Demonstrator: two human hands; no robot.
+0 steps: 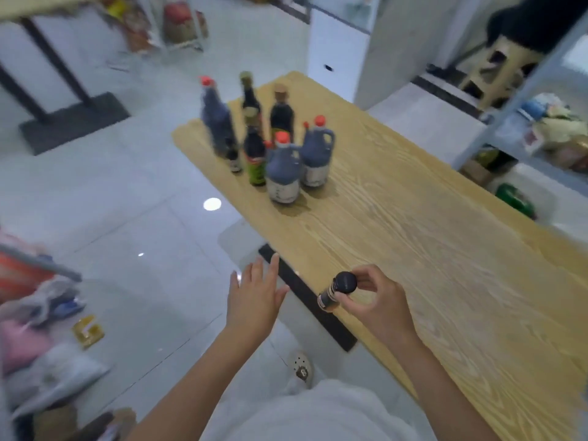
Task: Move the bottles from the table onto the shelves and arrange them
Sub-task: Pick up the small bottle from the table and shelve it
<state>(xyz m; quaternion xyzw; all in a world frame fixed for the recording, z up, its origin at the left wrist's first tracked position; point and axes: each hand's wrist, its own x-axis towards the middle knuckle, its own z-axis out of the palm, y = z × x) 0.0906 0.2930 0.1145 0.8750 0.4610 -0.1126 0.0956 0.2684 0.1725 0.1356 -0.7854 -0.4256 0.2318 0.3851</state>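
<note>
The right hand [378,300] holds a small bottle [337,289] over the near left edge of the light wooden surface [413,218]; its fingers [366,272] and thumb curl round the neck just under the cap, pinching it; the bottle is tilted so that its round black cap faces up towards the camera, and below the cap show a dark neck and a band of pale label, the body being mostly hidden; whether its base touches the wood cannot be told. The left hand [254,297] hovers beside it over the white tiled floor [127,186], just off the edge of the surface, palm down, fingers [273,268] straight and spread, holding nothing. At the far end of the surface the other bottles stand upright in a close cluster, well apart from the hands: a tall dark jug [218,122] with a red cap at the left; two squat handled jugs [283,168] [316,154] with red caps and pale labels at the front right; two slim dark bottles [250,97] [281,113] with golden caps at the back; a green-labelled bottle [254,154] in the middle; a tiny dark bottle [234,159] just beside the tall jug. Grey metal shelves [525,122] holding blurred packets stand to the right of the surface.
</note>
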